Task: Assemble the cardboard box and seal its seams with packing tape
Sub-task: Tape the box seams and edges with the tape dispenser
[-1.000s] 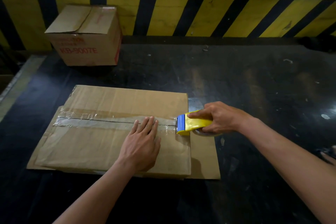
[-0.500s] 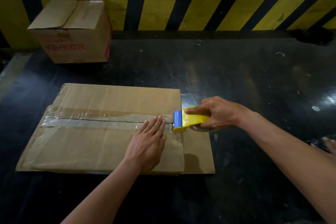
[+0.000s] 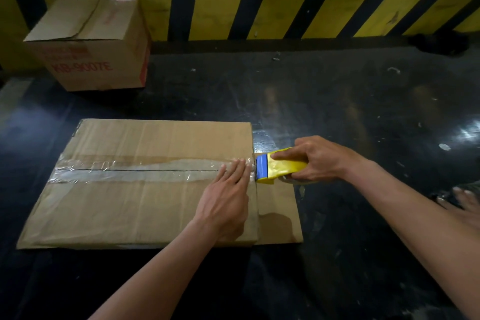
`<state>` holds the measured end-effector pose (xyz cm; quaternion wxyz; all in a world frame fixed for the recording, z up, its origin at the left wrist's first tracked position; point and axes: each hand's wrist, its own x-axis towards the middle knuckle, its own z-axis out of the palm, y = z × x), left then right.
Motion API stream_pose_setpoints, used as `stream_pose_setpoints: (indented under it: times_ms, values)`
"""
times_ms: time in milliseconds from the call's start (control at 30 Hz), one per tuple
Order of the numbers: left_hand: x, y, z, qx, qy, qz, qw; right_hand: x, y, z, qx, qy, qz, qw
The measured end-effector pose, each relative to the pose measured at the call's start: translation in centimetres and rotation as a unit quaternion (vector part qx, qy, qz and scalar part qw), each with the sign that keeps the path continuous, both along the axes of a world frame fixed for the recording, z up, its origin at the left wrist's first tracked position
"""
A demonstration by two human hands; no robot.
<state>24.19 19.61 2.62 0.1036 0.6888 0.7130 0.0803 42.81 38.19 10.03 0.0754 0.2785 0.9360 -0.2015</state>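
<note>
The left hand (image 3: 223, 208) has slid to the right edge of the box (image 3: 130, 213), flat on thin, wrinkle-prone tape (image 3: 145, 173); the right hand (image 3: 319, 158) grips the dispenser (image 3: 283, 167) handle.

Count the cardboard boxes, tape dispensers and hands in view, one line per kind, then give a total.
Cardboard boxes: 2, the taped box and the red-printed box behind it.
Tape dispensers: 1, the yellow tape dispenser.
Hands: 2, the left hand flat on the taped box, the right hand gripping the tape dispenser.
Total: 5.
</note>
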Motion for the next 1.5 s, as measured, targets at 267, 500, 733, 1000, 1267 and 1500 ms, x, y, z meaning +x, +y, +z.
stream_pose_setpoints:
  times_ms: [267,500,733,1000,1267,1500]
  values:
    - [0.0,0.1,-2.0,0.006,-0.007,-0.004,1.000,1.7,0.3,0.2,-0.021,-0.008,-0.011,1.000]
    - [-0.1,0.0,-1.9,0.001,-0.011,0.000,1.000,0.8,0.2,1.1,-0.023,-0.050,-0.008,0.998]
    - [-0.2,0.1,-2.0,-0.016,0.009,-0.010,1.000,-2.5,0.6,1.9,0.007,-0.134,0.015,0.991]
    - [-0.2,0.1,-2.0,-0.022,0.003,-0.011,1.000,-4.1,1.0,3.2,-0.023,-0.163,0.018,0.986]
    - [-0.2,0.1,-1.9,-0.009,0.007,-0.013,1.000,-1.2,1.2,3.0,-0.053,-0.110,-0.010,0.993]
    - [-0.3,0.2,-1.9,-0.016,-0.001,-0.006,1.000,1.9,0.7,0.4,-0.054,-0.029,-0.019,0.998]
